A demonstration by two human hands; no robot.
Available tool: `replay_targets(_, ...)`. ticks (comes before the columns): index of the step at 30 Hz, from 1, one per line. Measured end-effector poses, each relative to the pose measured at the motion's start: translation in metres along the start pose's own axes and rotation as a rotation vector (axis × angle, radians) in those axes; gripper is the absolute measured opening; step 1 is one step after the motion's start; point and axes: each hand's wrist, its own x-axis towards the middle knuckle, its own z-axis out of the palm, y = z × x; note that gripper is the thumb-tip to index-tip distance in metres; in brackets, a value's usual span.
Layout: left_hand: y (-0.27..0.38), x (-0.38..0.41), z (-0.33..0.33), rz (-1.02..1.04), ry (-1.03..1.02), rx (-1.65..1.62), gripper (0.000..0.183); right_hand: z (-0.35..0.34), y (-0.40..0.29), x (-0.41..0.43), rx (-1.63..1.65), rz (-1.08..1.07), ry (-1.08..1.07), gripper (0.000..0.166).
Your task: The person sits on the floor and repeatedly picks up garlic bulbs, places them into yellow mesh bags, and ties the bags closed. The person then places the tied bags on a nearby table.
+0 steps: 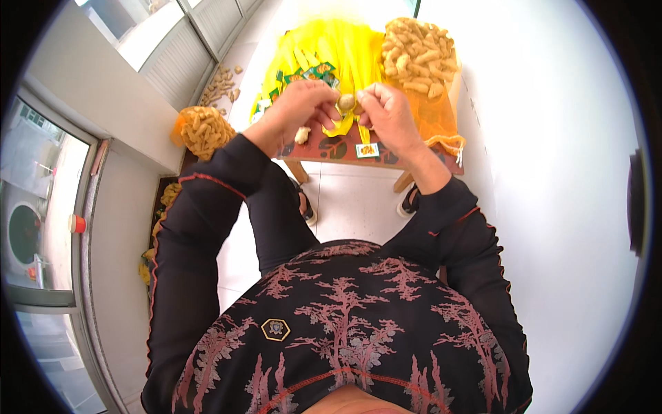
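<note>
My left hand (309, 106) and my right hand (385, 111) are raised close together over a small table (331, 150). A round, brownish piece, seemingly ginger root (346, 101), sits between my fingertips, beside the thumb of my left hand; the right fingers pinch at its other side, on what looks like yellow net. Yellow mesh bags (331, 46) with green picture tags (305, 75) spread behind the hands. One tag (367, 150) hangs at the table's near edge on a yellow strip. A loose pale ginger piece (302, 135) lies beside my left hand.
An orange mesh bag (439, 116) piled with ginger roots (419, 54) occupies the table's right side. Left of the table stands another filled mesh bag (204, 132), with loose roots (222, 85) on the floor beyond. A white wall (548, 155) runs along the right; glazed frames line the left.
</note>
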Motion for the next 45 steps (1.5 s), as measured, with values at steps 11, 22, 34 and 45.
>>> replay_targets(11, 0.166, 0.020, -0.080, 0.527, -0.149, 0.104, 0.021, -0.056, -0.149, 0.081, -0.105, -0.478, 0.021, 0.031)
replay_targets(22, 0.127, -0.018, -0.024, 0.527, -0.248, -0.278, 0.015, -0.059, -0.147, 0.031, -0.046, -0.290, -0.017, 0.032)
replay_targets(34, 0.098, -0.011, 0.024, 0.599, -0.162, -0.003, 0.021, 0.010, -0.004, 0.061, -0.272, 0.020, -0.215, 0.036)
replay_targets(45, -0.161, 0.029, 0.014, -0.154, -0.375, -0.805, 0.054, -0.011, 0.086, -0.007, 0.203, 0.155, 0.062, 0.015)
